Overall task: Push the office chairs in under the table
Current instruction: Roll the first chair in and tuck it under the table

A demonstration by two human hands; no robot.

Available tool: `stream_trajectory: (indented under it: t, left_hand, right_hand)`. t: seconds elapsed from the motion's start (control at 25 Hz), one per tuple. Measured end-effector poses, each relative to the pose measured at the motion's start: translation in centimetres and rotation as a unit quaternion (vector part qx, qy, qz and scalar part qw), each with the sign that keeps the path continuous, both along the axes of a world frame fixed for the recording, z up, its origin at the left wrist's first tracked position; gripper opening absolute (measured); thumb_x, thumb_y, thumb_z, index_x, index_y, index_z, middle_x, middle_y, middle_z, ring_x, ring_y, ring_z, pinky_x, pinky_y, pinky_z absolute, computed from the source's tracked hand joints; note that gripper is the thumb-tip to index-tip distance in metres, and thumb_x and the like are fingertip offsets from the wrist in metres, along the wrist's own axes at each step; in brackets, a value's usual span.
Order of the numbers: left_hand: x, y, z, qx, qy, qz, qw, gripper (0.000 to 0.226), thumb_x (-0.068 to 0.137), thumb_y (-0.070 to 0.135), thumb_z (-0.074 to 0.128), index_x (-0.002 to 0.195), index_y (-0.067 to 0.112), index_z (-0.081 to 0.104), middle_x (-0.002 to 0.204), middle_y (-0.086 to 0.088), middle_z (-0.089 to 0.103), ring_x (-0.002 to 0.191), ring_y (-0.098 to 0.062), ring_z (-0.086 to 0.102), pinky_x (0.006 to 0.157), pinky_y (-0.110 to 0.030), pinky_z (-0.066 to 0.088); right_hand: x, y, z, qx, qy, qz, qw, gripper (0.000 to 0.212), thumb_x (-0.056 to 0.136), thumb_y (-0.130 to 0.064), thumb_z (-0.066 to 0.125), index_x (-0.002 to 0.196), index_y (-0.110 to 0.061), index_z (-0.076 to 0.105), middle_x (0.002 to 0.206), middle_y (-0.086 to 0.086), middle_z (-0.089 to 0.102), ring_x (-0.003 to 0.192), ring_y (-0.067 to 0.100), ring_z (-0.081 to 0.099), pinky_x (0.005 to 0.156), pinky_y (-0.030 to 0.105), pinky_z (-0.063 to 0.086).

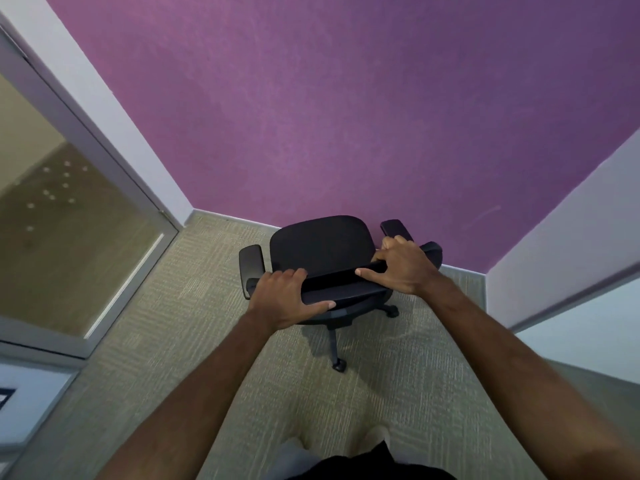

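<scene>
A black office chair (pixel 320 247) on castors stands in front of me, its seat facing the purple wall. Both my hands grip the top edge of its backrest. My left hand (pixel 285 297) holds the left end, fingers over the top and thumb along the back. My right hand (pixel 401 265) holds the right end in the same way. Armrests stick out on both sides of the seat. One castor leg points back toward me. No table is in view.
The purple wall (pixel 346 116) runs close behind the chair. A glass door or panel with a grey frame (pixel 86 216) is at the left. A white wall (pixel 568 237) closes the right side. Beige carpet (pixel 207 358) covers the floor around me.
</scene>
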State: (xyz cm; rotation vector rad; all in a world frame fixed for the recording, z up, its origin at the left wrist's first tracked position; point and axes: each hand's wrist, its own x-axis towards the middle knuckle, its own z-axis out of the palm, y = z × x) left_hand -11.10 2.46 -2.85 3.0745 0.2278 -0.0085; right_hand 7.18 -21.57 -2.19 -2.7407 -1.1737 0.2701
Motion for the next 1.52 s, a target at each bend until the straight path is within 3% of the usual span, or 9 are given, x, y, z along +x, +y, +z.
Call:
stream_trajectory:
  t: [0.12, 0.16, 0.24, 0.32, 0.64, 0.76, 0.88, 1.32, 1.52]
  left_hand:
    - [-1.0, -0.1, -0.1, -0.007, -0.006, -0.028, 1.0, 0.11, 0.072, 0.105, 0.016, 0.124, 0.02, 0.063, 0.107, -0.002, 0.073, 0.097, -0.025, 0.069, 0.086, -0.04, 0.051]
    - [-1.5, -0.1, -0.2, -0.014, -0.011, -0.04, 0.999, 0.111, 0.072, 0.105, 0.015, 0.122, 0.019, 0.063, 0.104, -0.002, 0.072, 0.094, -0.026, 0.069, 0.084, -0.041, 0.052]
    - [-2.4, 0.2, -0.4, -0.027, -0.022, -0.062, 0.997, 0.111, 0.073, 0.105, 0.016, 0.12, 0.017, 0.065, 0.101, -0.003, 0.073, 0.092, -0.027, 0.07, 0.082, -0.042, 0.054]
    - [-3.4, 1.0, -0.6, -0.032, -0.028, -0.085, 0.995, 0.105, 0.075, 0.104, 0.024, 0.118, 0.017, 0.065, 0.1, -0.002, 0.073, 0.091, -0.027, 0.07, 0.081, -0.042, 0.055]
    - [-9.4, 5.6, -0.6, -0.016, -0.012, -0.183, 0.983, 0.103, 0.074, 0.103, 0.027, 0.122, 0.019, 0.064, 0.101, -0.002, 0.072, 0.092, -0.028, 0.068, 0.081, -0.039, 0.05]
    - [-11.7, 7.2, -0.5, -0.024, 0.004, -0.22, 0.975, 0.109, 0.073, 0.104, 0.025, 0.128, 0.019, 0.064, 0.105, -0.001, 0.073, 0.095, -0.026, 0.069, 0.085, -0.04, 0.05]
    - [-13.8, 8.3, -0.6, -0.021, 0.017, -0.253, 0.967, 0.111, 0.074, 0.104, 0.025, 0.132, 0.019, 0.064, 0.111, 0.001, 0.073, 0.099, -0.025, 0.069, 0.09, -0.04, 0.05]
    - [-21.3, 6.4, 0.2, 0.003, 0.065, -0.311, 0.948, 0.116, 0.071, 0.106, 0.018, 0.139, 0.021, 0.059, 0.126, 0.003, 0.07, 0.113, -0.022, 0.065, 0.1, -0.041, 0.046]
    - [-24.7, 5.3, 0.5, -0.011, 0.048, -0.338, 0.94, 0.115, 0.074, 0.105, 0.021, 0.133, 0.016, 0.065, 0.119, -0.001, 0.073, 0.107, -0.026, 0.069, 0.094, -0.041, 0.05]
  right_hand:
    - [-2.2, -1.4, -0.6, 0.03, -0.015, -0.023, 0.999, 0.096, 0.077, -0.103, 0.027, 0.108, -0.028, 0.079, 0.123, -0.004, 0.067, 0.115, 0.022, 0.058, 0.1, 0.044, 0.048]
    - [-3.1, -1.8, -0.5, 0.035, -0.012, -0.033, 0.999, 0.089, 0.078, -0.101, 0.032, 0.104, -0.028, 0.076, 0.117, -0.008, 0.069, 0.112, 0.021, 0.062, 0.097, 0.042, 0.048]
    - [-5.0, -2.2, -0.1, 0.033, -0.002, -0.053, 0.998, 0.081, 0.078, -0.1, 0.037, 0.097, -0.027, 0.066, 0.085, -0.016, 0.061, 0.088, 0.018, 0.064, 0.086, 0.038, 0.046]
    - [-7.2, -2.2, 0.2, 0.037, -0.01, -0.064, 0.997, 0.083, 0.075, -0.104, 0.033, 0.096, -0.029, 0.059, 0.073, -0.016, 0.054, 0.076, 0.017, 0.061, 0.082, 0.036, 0.047]
    - [-18.9, -1.9, 0.3, 0.037, 0.006, -0.08, 0.996, 0.093, 0.073, -0.104, 0.041, 0.118, -0.026, 0.061, 0.1, -0.005, 0.071, 0.092, 0.02, 0.066, 0.095, 0.042, 0.048]
    - [-23.7, -1.5, 0.1, 0.018, 0.002, -0.096, 0.995, 0.108, 0.068, -0.109, 0.034, 0.13, -0.025, 0.061, 0.111, -0.004, 0.073, 0.101, 0.022, 0.068, 0.097, 0.042, 0.048]
    - [-28.2, -1.1, -0.2, 0.015, -0.014, -0.116, 0.993, 0.11, 0.068, -0.109, 0.035, 0.134, -0.025, 0.062, 0.116, -0.005, 0.074, 0.107, 0.021, 0.068, 0.097, 0.041, 0.048]
    - [-40.6, -2.4, -0.3, 0.015, -0.04, -0.206, 0.978, 0.104, 0.07, -0.108, 0.038, 0.125, -0.026, 0.071, 0.11, -0.006, 0.078, 0.104, 0.018, 0.072, 0.1, 0.041, 0.052]
    - [-45.8, -3.2, -0.5, 0.03, -0.046, -0.248, 0.967, 0.107, 0.069, -0.109, 0.034, 0.121, -0.025, 0.073, 0.105, -0.005, 0.079, 0.1, 0.02, 0.073, 0.097, 0.042, 0.053]
